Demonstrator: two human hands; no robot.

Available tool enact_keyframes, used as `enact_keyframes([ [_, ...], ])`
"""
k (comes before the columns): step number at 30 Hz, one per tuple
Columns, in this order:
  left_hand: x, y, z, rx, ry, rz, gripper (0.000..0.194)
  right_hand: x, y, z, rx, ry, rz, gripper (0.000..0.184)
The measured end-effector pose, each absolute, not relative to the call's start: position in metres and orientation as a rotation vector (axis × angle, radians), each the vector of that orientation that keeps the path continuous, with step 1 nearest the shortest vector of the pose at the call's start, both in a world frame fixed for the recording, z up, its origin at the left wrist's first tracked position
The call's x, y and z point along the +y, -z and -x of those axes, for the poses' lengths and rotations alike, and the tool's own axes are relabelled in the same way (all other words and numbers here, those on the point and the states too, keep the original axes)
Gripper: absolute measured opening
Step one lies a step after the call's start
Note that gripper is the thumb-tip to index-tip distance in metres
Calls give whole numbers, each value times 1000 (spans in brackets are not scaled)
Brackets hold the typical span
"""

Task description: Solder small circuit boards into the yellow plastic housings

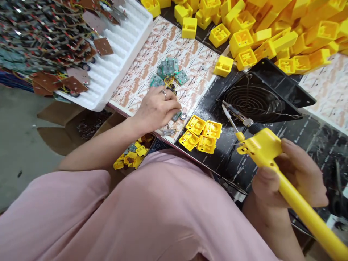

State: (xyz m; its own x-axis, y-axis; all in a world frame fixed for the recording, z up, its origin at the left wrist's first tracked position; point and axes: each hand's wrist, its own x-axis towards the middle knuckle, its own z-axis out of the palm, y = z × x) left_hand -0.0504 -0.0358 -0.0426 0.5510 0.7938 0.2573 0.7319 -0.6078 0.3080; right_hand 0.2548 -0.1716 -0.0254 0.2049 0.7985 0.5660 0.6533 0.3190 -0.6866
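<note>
I have the right hand (304,177) wrapped round a yellow soldering iron (263,145), fingers and thumb closed on its body. Its long axis runs from near right to far left, and the tip sits to the right of four open yellow cases (201,137), in line with the black fan (251,96); I can't judge its height above the table.

The left hand (159,107) is curled palm down, fingers nearly together over a small green board (176,115); whether it grips or merely touches it, I can't tell. A round metal disc (183,116) lies just right of those fingertips, between them and the cases, so the left hand is the nearer one to both.

The cases sit close to the table's near edge. I read room for moving over the black surface (228,159) right of them; the foam tray (127,50) bounds the left.
</note>
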Motion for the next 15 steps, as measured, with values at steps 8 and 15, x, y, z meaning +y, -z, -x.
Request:
enact_keyframes([
  [8, -20, 39, 35, 1061, -476, -2441, 24, -146, 42, -260, -1101, -69, 1282, 29],
  [15, -24, 39, 24, 1132, -418, -2414, 20, -174, 29, -261, -1481, -112, 1313, 48],
])
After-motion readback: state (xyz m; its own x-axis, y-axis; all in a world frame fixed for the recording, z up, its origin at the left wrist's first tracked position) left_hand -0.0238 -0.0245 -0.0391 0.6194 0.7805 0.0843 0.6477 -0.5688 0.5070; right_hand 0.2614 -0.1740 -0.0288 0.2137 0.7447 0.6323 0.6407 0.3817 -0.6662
